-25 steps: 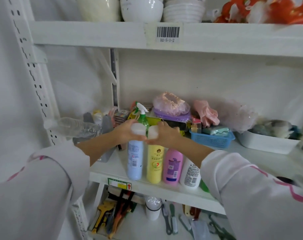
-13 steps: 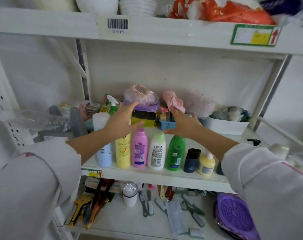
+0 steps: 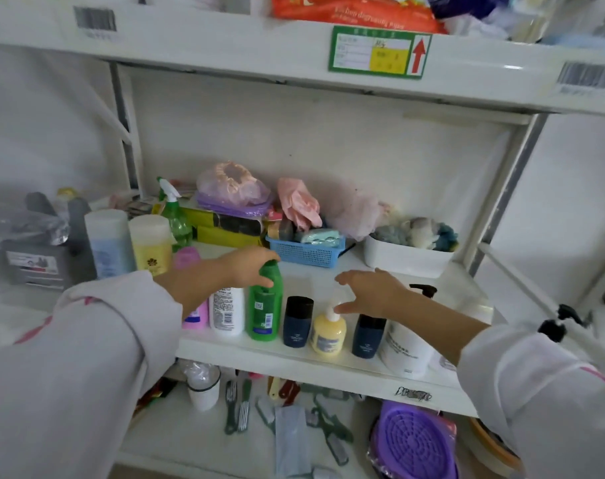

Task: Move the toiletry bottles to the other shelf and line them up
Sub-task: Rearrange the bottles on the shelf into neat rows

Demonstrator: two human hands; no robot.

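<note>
Bottle row: 9 toiletry bottles upright along the front edge of the middle shelf [image 3: 328,359], most touching or just beside a neighbour. From left: blue bottle [image 3: 109,242], yellow bottle [image 3: 151,245], pink bottle [image 3: 190,288], white bottle [image 3: 226,311], green bottle [image 3: 264,302], dark navy bottle [image 3: 297,321], yellow pump bottle [image 3: 328,331], second navy bottle [image 3: 368,335], large white pump bottle [image 3: 406,347].
Left hand [image 3: 249,267]: curled over the cap and shoulder of the green bottle, thumb on its near side; bottle standing on the shelf, not lifted.
Right hand [image 3: 371,292]: fingers spread and slack, above the yellow pump bottle, thumb tip close to the pump head; contact not resolvable, nothing gripped.
Hands: apart, 1 working each half of the row.
Step in hand: judged as the lining-up stage; bottles appear already on the target shelf, row being squared off.
Progress: judged near the end; row largely straight, short bottles on the right looser than the tall ones on the left.
Next move calls for: small sideways nudges low on each body, not at the cap, to close gaps and bring fronts level with the shelf edge.
Caution: tall narrow bottles close to the front edge; a push high up could tip 1 off.
Behind the row: green spray bottle [image 3: 174,216], blue basket [image 3: 306,250], white tub [image 3: 406,257].
Below: purple strainer [image 3: 415,444] and tools on the lower shelf [image 3: 176,440].
</note>
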